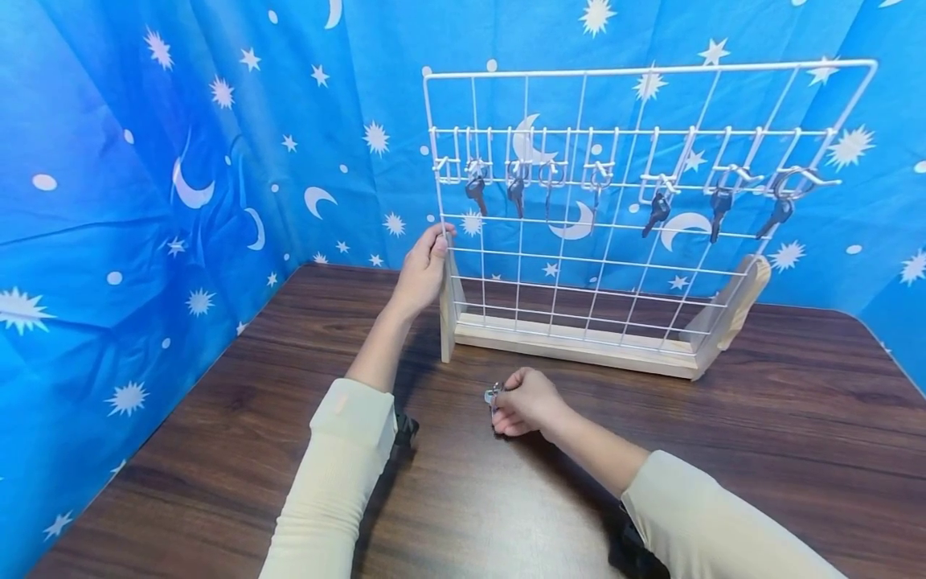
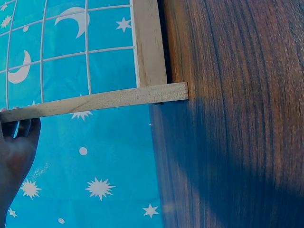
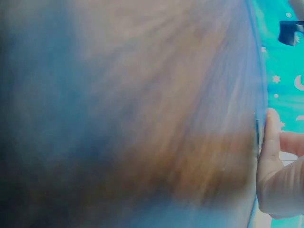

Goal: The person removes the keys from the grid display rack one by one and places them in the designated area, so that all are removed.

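My left hand [image 1: 423, 269] grips the upper end of the wooden side post [image 1: 447, 314] at the left of a white wire grid rack [image 1: 600, 259]. In the left wrist view, the fingers curl over that post's edge. Low over the table in front of the rack, my right hand [image 1: 531, 400] pinches a small silvery key [image 1: 493, 396] with a ring. The fingers partly hide this key. Along the rack's upper part, several dark-headed keys, among them one key [image 1: 657, 213] right of the middle, hang by rings from white hooks. The right wrist view shows the hand's edge, mostly blurred.
A dark wood-grain table [image 1: 239, 418] carries the rack on its pale wooden base [image 1: 579, 344]. Behind and to the left hangs a blue cloth [image 1: 239, 145] with white stars and moons. Hooks jut from the grid towards me.
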Motion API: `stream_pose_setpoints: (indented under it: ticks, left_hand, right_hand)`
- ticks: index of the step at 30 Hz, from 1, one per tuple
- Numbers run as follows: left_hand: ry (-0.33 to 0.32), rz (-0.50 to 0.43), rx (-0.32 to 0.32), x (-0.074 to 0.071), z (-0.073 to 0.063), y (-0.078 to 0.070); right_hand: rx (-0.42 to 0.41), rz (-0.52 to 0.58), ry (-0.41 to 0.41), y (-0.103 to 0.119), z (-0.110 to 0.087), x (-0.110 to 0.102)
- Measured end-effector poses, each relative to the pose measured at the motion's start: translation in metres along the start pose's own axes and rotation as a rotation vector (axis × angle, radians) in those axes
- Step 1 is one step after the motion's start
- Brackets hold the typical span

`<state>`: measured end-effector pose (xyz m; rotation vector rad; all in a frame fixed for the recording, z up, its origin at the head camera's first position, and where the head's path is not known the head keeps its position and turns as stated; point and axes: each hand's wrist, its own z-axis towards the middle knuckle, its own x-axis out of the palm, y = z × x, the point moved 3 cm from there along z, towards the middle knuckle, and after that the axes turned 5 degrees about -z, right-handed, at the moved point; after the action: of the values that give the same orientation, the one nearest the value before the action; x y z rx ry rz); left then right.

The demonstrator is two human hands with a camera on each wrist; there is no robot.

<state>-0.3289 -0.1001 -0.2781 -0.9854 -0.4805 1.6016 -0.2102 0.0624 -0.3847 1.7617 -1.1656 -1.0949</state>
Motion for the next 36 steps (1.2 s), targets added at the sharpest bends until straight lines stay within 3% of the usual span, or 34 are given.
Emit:
stream_pose_setpoints:
  ticks: [5,10,13,19,24,28,36]
  left_hand:
    - [0.004,0.001,-0.005,0.001,0.0,0.0]
    - [0.009,-0.005,-0.004,0.001,0.001,-0.001]
    - [0.005,-0.003,-0.003,0.001,0.001,-0.001]
    - [0.002,0.007,-0.005,0.0,0.001,-0.002]
    - [0.004,0.014,-0.003,-0.001,0.0,-0.002]
    - [0.006,0.01,-0.001,-0.001,0.0,-0.002]
    - [0.001,0.027,0.012,-0.001,0.001,-0.002]
  right_hand:
    - [-0.109,0.094,-0.034,0.022,-0.003,-0.01]
    - [-0.266,0.102,-0.093,0.056,-0.007,-0.024]
    - [-0.393,0.015,-0.179,0.078,-0.01,-0.034]
    - [-0.636,-0.286,-0.415,0.119,-0.016,-0.042]
    - [-0.791,-0.367,-0.547,0.148,-0.02,-0.038]
    - [-0.839,-0.412,-0.62,0.166,-0.02,-0.034]
    - [-0.794,-0.378,-0.661,0.188,-0.017,-0.029]
